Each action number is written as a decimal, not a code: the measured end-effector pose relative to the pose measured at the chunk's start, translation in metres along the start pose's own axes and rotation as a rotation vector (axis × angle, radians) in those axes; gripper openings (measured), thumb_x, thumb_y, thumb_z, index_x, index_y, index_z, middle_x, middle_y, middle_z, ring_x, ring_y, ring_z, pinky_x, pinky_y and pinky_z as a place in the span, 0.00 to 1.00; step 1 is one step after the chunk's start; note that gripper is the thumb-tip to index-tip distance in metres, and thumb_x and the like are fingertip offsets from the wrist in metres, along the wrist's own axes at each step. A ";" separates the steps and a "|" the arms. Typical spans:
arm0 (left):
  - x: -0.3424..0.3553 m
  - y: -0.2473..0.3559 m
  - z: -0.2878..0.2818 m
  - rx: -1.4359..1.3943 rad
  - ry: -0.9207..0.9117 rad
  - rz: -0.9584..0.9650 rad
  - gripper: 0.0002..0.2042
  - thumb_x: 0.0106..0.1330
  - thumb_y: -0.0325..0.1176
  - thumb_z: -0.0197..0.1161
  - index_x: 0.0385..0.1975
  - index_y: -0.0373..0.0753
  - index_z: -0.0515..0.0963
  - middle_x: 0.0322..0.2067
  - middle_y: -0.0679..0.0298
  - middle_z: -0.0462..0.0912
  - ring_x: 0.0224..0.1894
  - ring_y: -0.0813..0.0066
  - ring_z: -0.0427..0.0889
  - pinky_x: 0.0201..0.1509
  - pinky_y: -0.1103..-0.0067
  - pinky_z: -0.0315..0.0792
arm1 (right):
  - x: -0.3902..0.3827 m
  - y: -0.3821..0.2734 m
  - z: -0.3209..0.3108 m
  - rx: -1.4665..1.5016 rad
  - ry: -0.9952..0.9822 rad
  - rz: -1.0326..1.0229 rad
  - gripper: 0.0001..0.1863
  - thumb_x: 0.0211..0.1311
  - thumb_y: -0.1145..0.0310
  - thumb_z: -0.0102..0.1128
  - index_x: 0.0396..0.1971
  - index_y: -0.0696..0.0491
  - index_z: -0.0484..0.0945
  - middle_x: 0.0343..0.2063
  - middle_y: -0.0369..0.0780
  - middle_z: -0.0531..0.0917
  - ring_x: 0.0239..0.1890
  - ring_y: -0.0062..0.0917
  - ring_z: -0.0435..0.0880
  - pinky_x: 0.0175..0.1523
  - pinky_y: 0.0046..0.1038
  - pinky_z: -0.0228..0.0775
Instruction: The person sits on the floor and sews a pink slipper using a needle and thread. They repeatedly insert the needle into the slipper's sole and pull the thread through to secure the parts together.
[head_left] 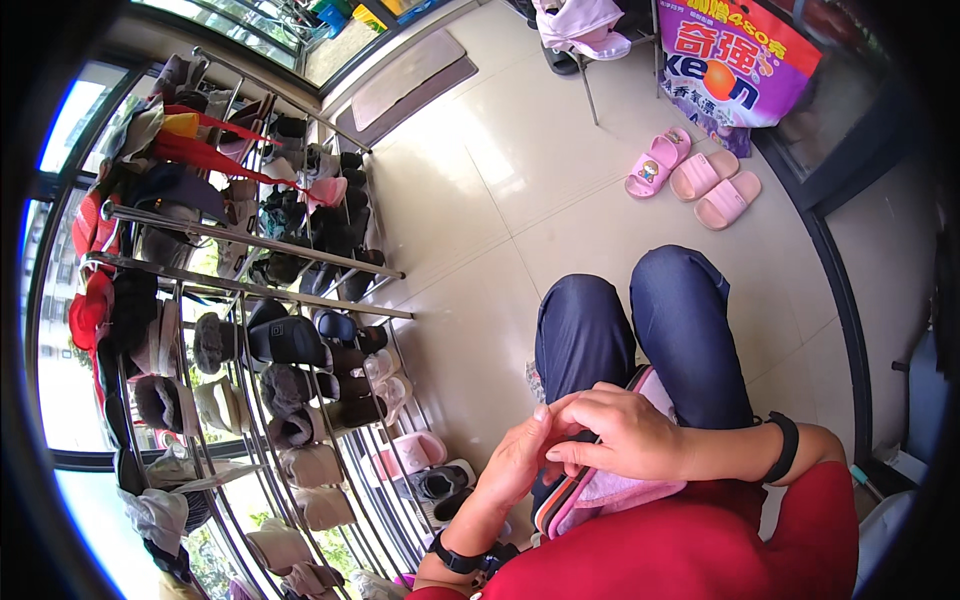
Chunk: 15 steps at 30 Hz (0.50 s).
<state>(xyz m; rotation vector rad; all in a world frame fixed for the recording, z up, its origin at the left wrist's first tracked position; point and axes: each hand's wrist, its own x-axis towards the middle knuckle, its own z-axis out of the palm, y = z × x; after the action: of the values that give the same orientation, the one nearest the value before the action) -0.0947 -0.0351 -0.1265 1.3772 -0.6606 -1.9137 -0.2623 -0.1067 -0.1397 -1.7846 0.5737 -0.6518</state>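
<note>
Over my lap, my two hands meet with their fingers touching. My left hand (518, 458) comes in from the lower edge, its fingers bent toward the other hand. Reaching across from the right, my right hand (628, 432) has curled fingers and its thumb laid toward the left hand. Both look closed; anything between the fingertips is hidden or too small to make out. Beneath them a pink cloth (622, 490) with dark and orange stripes along one edge lies on my lap, next to my knees in dark blue trousers (588, 335).
Metal shoe racks (255, 240) full of shoes stand along the windows at left. Several pink slippers (700, 175) lie on the tiled floor ahead, near a large purple and pink printed bag (735, 60). A doormat (410, 82) lies far off, and pink fabric (585, 28) hangs at the top.
</note>
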 end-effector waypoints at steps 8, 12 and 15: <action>-0.014 -0.004 0.006 0.396 0.147 0.083 0.41 0.68 0.65 0.24 0.57 0.31 0.69 0.21 0.62 0.78 0.21 0.80 0.74 0.24 0.86 0.64 | 0.002 -0.002 0.011 0.314 -0.020 0.201 0.08 0.59 0.68 0.63 0.29 0.59 0.78 0.27 0.38 0.83 0.28 0.19 0.83 0.33 0.23 0.73; -0.018 -0.007 -0.017 0.557 -0.073 -0.086 0.38 0.68 0.64 0.38 0.58 0.31 0.68 0.24 0.66 0.79 0.21 0.80 0.72 0.26 0.83 0.66 | 0.001 0.009 -0.016 0.651 -0.047 0.367 0.08 0.61 0.70 0.61 0.30 0.60 0.78 0.31 0.41 0.85 0.25 0.14 0.79 0.28 0.18 0.69; -0.033 -0.016 -0.040 0.602 -0.182 -0.058 0.24 0.66 0.49 0.58 0.50 0.32 0.76 0.27 0.68 0.78 0.28 0.81 0.74 0.32 0.82 0.68 | -0.003 0.007 -0.067 1.173 -0.050 0.545 0.07 0.62 0.70 0.59 0.30 0.58 0.75 0.33 0.46 0.84 0.20 0.13 0.78 0.18 0.14 0.62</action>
<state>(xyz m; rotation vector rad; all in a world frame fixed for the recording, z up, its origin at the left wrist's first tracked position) -0.0537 -0.0002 -0.1302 1.5894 -1.3833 -1.9867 -0.3099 -0.1531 -0.1304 -0.5066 0.4546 -0.4012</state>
